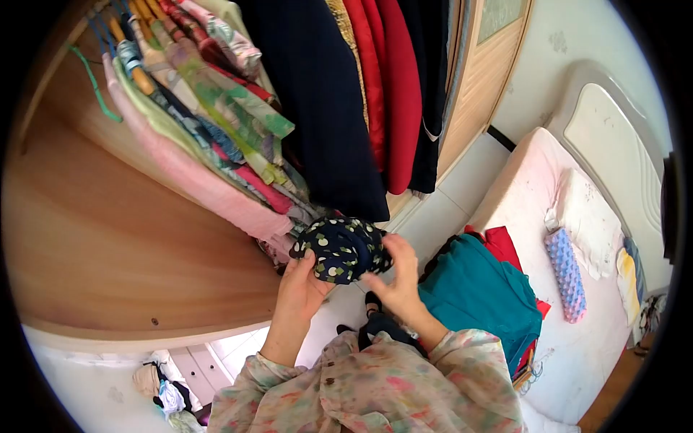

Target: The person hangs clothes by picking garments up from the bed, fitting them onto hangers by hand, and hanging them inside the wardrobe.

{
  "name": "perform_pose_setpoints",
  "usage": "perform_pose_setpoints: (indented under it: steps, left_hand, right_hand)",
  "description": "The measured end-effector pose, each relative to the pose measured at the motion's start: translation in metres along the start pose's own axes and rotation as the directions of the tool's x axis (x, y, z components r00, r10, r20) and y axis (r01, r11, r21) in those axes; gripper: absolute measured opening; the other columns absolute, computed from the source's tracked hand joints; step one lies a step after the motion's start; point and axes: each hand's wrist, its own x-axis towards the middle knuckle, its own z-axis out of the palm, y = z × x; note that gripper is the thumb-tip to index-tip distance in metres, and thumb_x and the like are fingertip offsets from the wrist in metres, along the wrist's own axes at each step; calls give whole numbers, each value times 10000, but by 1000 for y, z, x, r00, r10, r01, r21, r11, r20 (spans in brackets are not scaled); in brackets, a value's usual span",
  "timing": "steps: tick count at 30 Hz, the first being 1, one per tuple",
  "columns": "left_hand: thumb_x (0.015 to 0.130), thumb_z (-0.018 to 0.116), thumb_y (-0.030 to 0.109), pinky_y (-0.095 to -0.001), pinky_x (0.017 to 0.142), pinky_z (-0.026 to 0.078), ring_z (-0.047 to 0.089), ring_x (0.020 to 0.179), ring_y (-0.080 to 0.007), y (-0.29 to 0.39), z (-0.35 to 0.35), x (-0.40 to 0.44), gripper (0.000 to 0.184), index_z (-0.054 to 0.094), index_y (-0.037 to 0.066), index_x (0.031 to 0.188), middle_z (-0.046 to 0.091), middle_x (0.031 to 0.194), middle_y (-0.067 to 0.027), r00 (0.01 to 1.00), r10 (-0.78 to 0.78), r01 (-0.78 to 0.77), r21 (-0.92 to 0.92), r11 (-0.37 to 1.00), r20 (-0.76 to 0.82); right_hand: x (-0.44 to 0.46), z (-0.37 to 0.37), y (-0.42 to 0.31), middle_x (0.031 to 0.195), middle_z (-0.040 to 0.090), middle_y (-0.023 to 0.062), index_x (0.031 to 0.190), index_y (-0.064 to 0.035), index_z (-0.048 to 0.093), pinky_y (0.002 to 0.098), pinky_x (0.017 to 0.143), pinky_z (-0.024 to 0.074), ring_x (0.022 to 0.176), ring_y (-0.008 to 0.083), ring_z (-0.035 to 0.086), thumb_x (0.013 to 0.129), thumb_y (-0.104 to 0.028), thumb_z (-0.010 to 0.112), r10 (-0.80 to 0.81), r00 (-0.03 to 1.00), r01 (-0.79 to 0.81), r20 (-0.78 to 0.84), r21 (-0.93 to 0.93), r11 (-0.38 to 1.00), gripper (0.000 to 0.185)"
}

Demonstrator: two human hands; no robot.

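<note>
A folded bundle of dark navy cloth (333, 249) with white and green spots is held up between my hands, in front of the wardrobe. My left hand (302, 283) grips its lower left side, thumb on the near face and fingers underneath. At the other end is my right hand (401, 278), its fingers curled over the edge of the cloth and its thumb near the lower side. Whether the cloth is a whole garment or some other item, I cannot tell.
Hanging clothes (216, 123) fill the open wardrobe, with a long dark navy garment (310, 108) and a red one (401, 94) beside them. Wooden wardrobe panel (130, 245) curves at left. On the bed (577, 361) lie teal clothing (484, 289), a pillow (585, 216) and a blue-pink bolster (565, 274).
</note>
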Motion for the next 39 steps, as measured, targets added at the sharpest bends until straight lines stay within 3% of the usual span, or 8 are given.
perform_pose_setpoints:
  steps: [3,7,14,18,21,28,31,39]
  left_hand:
    - [939,455,190,-435,839,504,564,1054,-242,11,-17,-13,296,465,103,1222,561,1161,-73,998,23,-23,3,1000,59]
    - [925,476,187,-407,819,506,588,989,-227,48,-41,-37,252,503,67,1146,588,1105,-74,982,182,-185,52,981,54]
    - [861,553,156,-285,772,462,599,835,-147,81,-106,-69,191,565,47,1017,623,883,-33,927,331,-252,363,897,-176]
    - [753,664,95,-284,817,421,529,940,-151,74,-77,-91,364,536,30,1088,558,987,-55,608,717,-480,877,-10,341]
    - [720,662,60,-272,795,434,536,916,-128,65,-29,-102,350,563,22,1053,577,1002,-68,596,676,-691,706,156,433]
    - [706,639,-13,-193,624,453,555,680,-52,104,-43,-95,127,608,1,829,622,764,-2,830,470,-536,661,525,300]
    - [717,666,3,-192,604,449,553,668,-52,119,-49,-101,127,597,20,822,619,763,-2,878,369,-477,598,643,304]
    - [732,683,68,-219,588,450,557,642,-62,139,-57,-100,129,616,18,830,623,729,-3,877,382,-444,792,420,289]
  right_hand:
    - [-5,28,-12,1069,576,143,1023,-22,557,389,857,402,1051,279,539,727,-166,693,-145,984,151,100,-54,987,357]
    - [11,29,-23,812,615,19,936,-19,550,217,648,440,736,94,566,856,-51,571,351,896,-443,273,489,751,89]
    - [59,-7,-82,751,569,-32,926,-40,540,162,624,411,677,25,514,866,4,531,180,925,-375,334,736,564,76]
    - [71,-5,-131,788,594,-10,941,-8,556,199,678,444,749,51,548,847,4,548,-69,886,-272,458,635,723,95]
    - [67,6,-169,812,622,34,929,16,588,225,690,456,777,71,568,803,-20,583,-292,784,-51,548,526,849,131]
    - [84,-6,-181,868,638,49,956,12,593,240,699,472,775,100,597,761,34,568,-175,710,-87,682,332,939,198]
    - [79,-14,-177,868,637,124,924,-1,609,306,715,485,776,234,631,677,2,583,-240,730,344,639,-40,938,248]
    - [92,-30,-150,741,622,175,836,-11,633,348,614,487,649,318,612,635,0,553,-188,915,231,358,-82,970,216]
